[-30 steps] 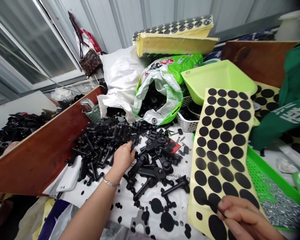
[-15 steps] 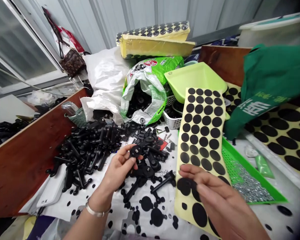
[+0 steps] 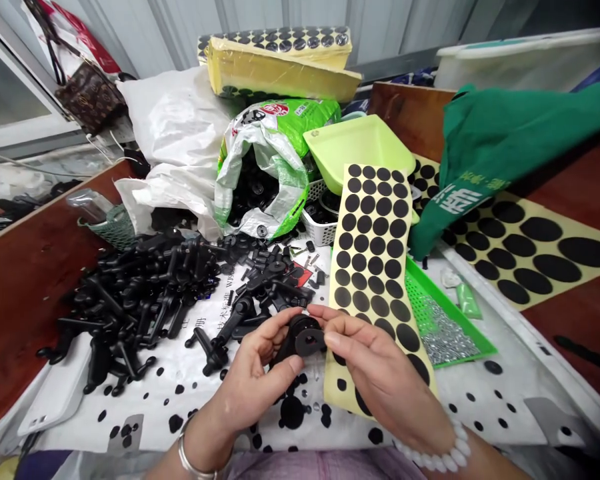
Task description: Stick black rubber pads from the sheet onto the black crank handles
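Note:
In front of me my left hand (image 3: 260,363) is closed round a black round plastic part (image 3: 300,325). My right hand (image 3: 375,360) pinches the edge of a black round sticker (image 3: 310,343) with a small hole, held against or just before that part; I cannot tell whether it is stuck on. Under the right hand lies a yellow backing sheet (image 3: 370,277) with rows of black round stickers. Beyond the left hand, loose black plastic parts (image 3: 275,280) are scattered on the white covering.
A big heap of black plastic arms (image 3: 135,287) lies left, by a wooden board (image 3: 40,280). A green tray (image 3: 430,307) of small metal pieces is at right. Behind stand an open green-white bag (image 3: 265,180), a light green scoop-like bin (image 3: 365,143) and sticker rolls (image 3: 280,67).
My left hand has moved right and nearer with the black part. My right hand has left the sheet with a round sticker and moved left to meet it. The view has shifted.

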Available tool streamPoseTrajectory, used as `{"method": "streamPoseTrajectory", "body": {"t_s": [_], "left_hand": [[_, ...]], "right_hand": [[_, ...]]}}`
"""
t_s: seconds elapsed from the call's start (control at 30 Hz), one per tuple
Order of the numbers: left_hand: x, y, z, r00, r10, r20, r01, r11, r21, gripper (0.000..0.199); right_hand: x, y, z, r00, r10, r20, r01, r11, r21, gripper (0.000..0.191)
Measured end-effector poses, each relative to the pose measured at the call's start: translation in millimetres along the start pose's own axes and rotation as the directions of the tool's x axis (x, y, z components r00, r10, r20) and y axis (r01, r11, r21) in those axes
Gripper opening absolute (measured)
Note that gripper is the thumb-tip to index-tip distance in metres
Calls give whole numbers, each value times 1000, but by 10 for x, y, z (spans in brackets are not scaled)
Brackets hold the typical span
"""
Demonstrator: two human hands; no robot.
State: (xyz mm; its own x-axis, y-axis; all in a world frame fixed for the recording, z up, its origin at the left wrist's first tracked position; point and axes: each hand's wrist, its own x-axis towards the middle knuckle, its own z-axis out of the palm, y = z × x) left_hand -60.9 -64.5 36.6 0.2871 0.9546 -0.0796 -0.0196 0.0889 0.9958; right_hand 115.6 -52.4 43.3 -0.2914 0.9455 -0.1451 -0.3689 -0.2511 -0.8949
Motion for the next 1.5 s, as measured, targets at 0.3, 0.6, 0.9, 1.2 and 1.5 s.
{"method": "streamPoseTrajectory", "body": {"t_s": [0.3,0.6,0.9,1.2,1.5], "left_hand": [[-20,35,14,1000,-5,24,5,1000,11,54],[4,12,51,999,-41,-29,42,999,29,54],[40,-12,75,994,-48,-99,54,997,55,49],[59,-67,77,988,-72,-135,79,996,42,43],[43,-124,92,983,-81,-166,82,997,-1,41]], "right_hand": [[70,77,-47,1000,4,7,-4,1000,-12,13],[83,109,-48,1000,28,-6,-28,1000,-7,15],[132,205,-56,1000,-2,-17,1,1000,-30,16],[148,271,-54,997,-45,-64,37,993,-115,16],[148,263,-9,977,-139,-164,93,961,-261,16]]}}
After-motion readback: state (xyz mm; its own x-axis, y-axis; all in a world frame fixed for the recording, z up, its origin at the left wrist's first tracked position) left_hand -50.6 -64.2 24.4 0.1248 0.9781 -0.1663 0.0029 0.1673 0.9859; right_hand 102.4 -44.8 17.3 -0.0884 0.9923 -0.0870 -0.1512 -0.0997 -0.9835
